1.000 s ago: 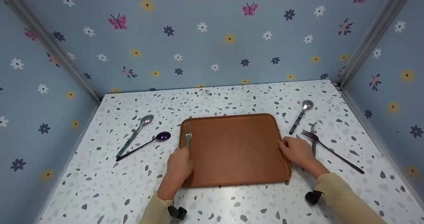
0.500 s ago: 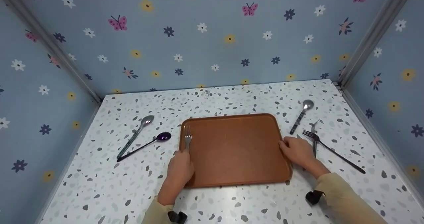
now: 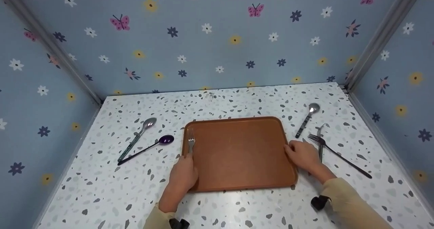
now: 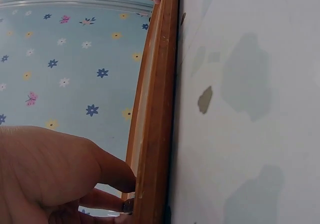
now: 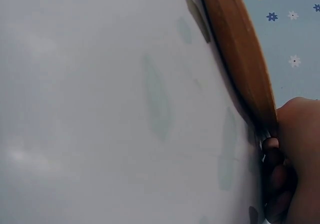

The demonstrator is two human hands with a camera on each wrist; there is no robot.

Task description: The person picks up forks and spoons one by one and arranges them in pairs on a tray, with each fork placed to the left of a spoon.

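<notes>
In the head view a brown tray (image 3: 237, 151) lies on the speckled table. Along the inside of its left rim is a silver fork (image 3: 191, 141), tines pointing away. My left hand (image 3: 183, 174) holds the fork's handle, which it mostly covers. The left wrist view shows that hand's fingertips (image 4: 120, 176) just inside the tray's raised rim, with a bit of shiny metal by them. At the opposite side my right hand (image 3: 302, 154) grips the right rim, thumb on top. In the right wrist view its other fingers (image 5: 275, 176) are curled beside the tray's edge, in shadow.
Left of the tray lie a silver spoon (image 3: 136, 139) and a purple spoon (image 3: 166, 140), handle ends together. To the right are a dark-handled spoon (image 3: 307, 120) and a dark fork (image 3: 346, 159) crossing a knife (image 3: 320, 131). Flowered walls (image 3: 217, 49) enclose the table.
My left hand has drawn back slightly toward the tray's near side, and the fork with it; a little more handle shows. The right hand and tray have stayed in place.
</notes>
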